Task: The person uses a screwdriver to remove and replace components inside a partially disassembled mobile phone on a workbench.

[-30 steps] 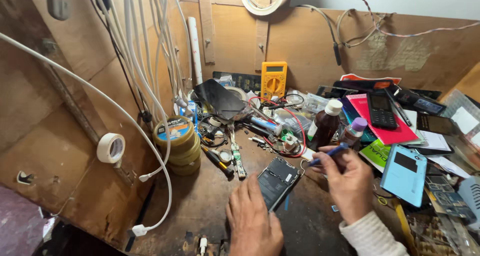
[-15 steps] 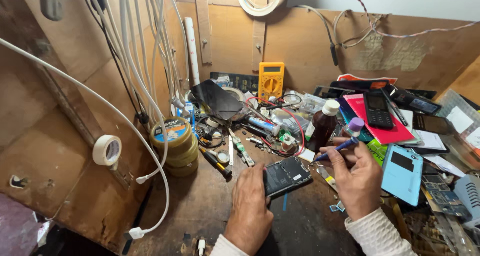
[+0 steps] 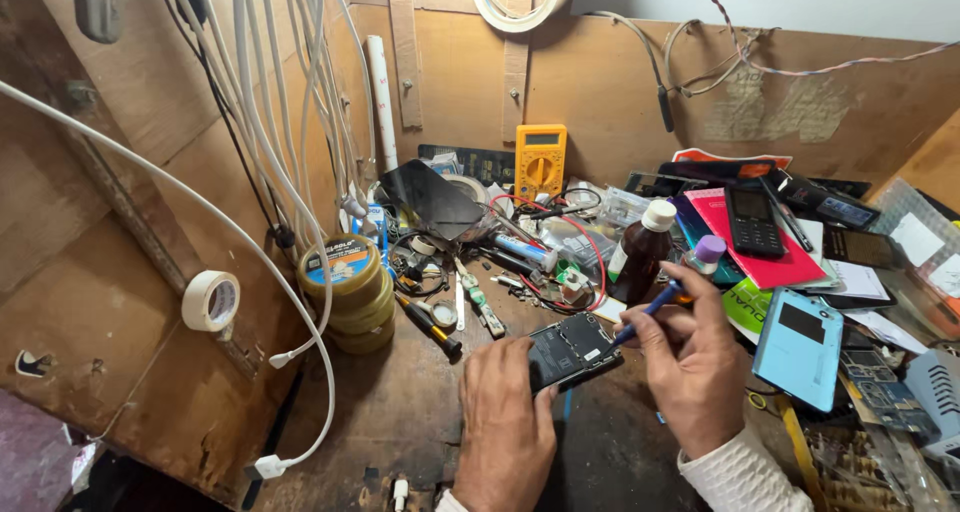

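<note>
— Where is your left hand [image 3: 505, 427]?
— Low in the frame, just right of centre. Your fingers curl around the near end of an opened phone [image 3: 572, 350], back cover off and dark insides facing up, and you hold it tilted just above the wooden bench [image 3: 390, 422].

— And your right hand [image 3: 692, 367]?
— Just right of the phone. You pinch a blue-handled tool [image 3: 645, 315] between thumb and fingertips, its tip down at the phone's upper right edge; whether it touches, you cannot tell.

— What lies around you?
— Behind the tool stands a brown bottle [image 3: 640, 257] with a white cap. A yellow multimeter [image 3: 540, 162] leans on the back wall at upper centre. At centre left you have a stack of tape rolls [image 3: 350, 292], and a white tape roll [image 3: 211, 300] hangs on the left panel. A light blue phone cover [image 3: 800, 347] lies at right, near your right hand.
</note>
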